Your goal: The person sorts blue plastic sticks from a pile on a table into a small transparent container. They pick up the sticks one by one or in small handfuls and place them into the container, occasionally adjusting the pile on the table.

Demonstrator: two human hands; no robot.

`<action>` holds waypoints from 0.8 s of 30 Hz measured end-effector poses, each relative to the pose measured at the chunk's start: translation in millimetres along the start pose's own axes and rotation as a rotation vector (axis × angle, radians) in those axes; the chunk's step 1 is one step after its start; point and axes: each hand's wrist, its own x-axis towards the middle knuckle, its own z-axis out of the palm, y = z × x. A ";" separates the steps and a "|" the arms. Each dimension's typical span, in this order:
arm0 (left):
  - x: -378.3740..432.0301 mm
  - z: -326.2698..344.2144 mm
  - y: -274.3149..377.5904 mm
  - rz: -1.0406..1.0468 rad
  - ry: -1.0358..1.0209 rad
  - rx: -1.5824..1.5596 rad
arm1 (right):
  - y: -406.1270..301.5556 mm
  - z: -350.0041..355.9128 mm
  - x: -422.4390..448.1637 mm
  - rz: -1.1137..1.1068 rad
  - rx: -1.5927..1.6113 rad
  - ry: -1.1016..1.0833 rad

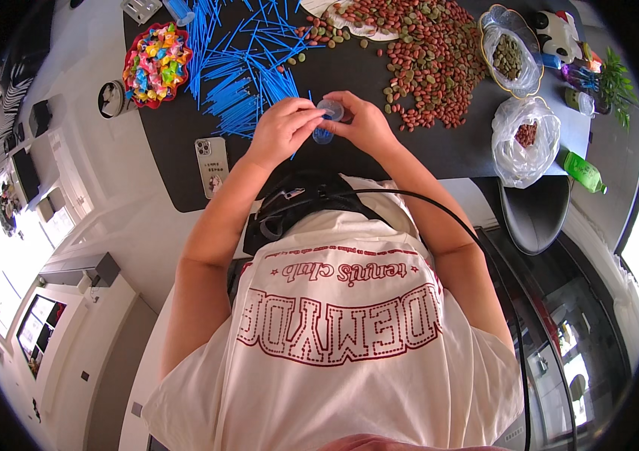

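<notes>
Close over the table's front part, my right hand [362, 121] holds a small clear plastic cup [331, 110] between thumb and fingers. The fingertips of my left hand [288, 127] are pinched together at the cup's rim; whether they hold a thin blue stick cannot be made out. A second clear bluish container [323, 135] shows just below the cup, partly hidden. Many thin blue plastic sticks [229, 101] lie in loose heaps beyond and left of my left hand. A wide spread of red and green beans or wrapped nuts [432, 62] lies beyond my right hand.
On the dark table [173, 169] are a red dish [184, 59] of wrapped candies and a phone [212, 166] at the left. A gold-rimmed glass bowl [536, 62], a bag-lined bowl [508, 163] and a panda figure [556, 36] stand right. A green bottle [583, 172] and black chair [536, 220] are nearby.
</notes>
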 end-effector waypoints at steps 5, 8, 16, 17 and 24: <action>-25.5 -9.0 -53.4 -0.461 0.075 0.240 | -4.2 -2.7 0.7 0.034 -0.002 -0.003; -51.9 -11.1 -97.7 -0.602 0.063 0.436 | -3.2 -1.6 1.0 0.029 0.008 -0.009; -61.6 -4.8 -116.3 -0.788 -0.040 0.511 | -6.1 -2.4 1.2 0.030 -0.005 -0.018; -62.5 -5.3 -116.9 -0.800 -0.029 0.493 | -6.0 -2.5 1.2 0.028 -0.008 -0.016; -33.5 -25.0 -75.7 -0.715 0.207 0.085 | -3.7 -1.8 0.3 0.030 0.005 -0.014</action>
